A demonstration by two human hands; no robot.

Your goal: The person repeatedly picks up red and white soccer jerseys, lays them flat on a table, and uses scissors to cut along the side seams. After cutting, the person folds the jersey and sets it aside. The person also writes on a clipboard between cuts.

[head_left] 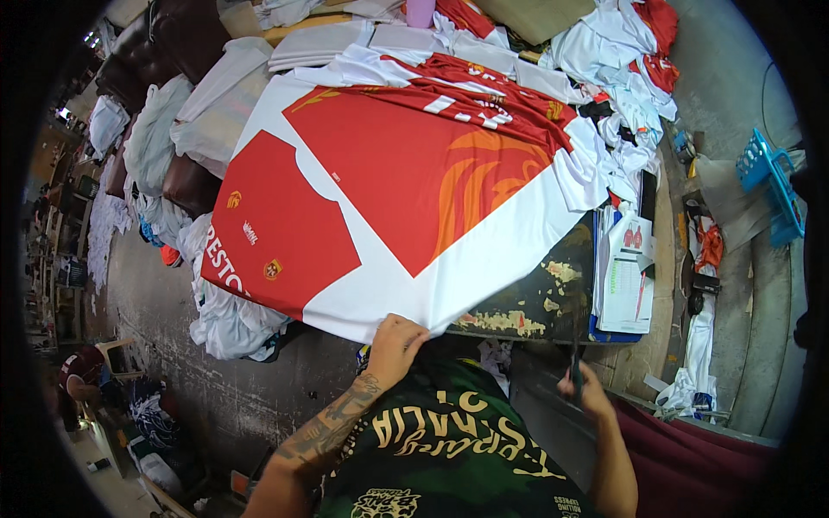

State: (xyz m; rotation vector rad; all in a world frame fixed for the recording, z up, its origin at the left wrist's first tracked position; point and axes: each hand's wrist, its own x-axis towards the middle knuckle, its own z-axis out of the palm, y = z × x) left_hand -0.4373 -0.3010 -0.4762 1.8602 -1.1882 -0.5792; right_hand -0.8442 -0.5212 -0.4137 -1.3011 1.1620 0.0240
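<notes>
A large white sheet of fabric (371, 233) printed with red jersey panels lies over the table in front of me. One smaller red panel (285, 220) bears small crests, and the larger red panel (406, 173) has an orange figure. My left hand (397, 345) pinches the near edge of the white fabric, drawing it taut at the table's front. To the right, apart from the cloth, my right hand (587, 390) is closed round a pair of dark scissors (576, 354), points upward. Motion blurs the blades, so I cannot tell how far apart they are.
The dark, paint-worn table (518, 306) carries a blue folder with papers (623, 285) at its right. Crumpled cloth (604, 52) covers the far right. White fabric piles (233, 302) hang at the left. A blue plastic basket (773, 186) stands far right; another person (82, 375) sits lower left.
</notes>
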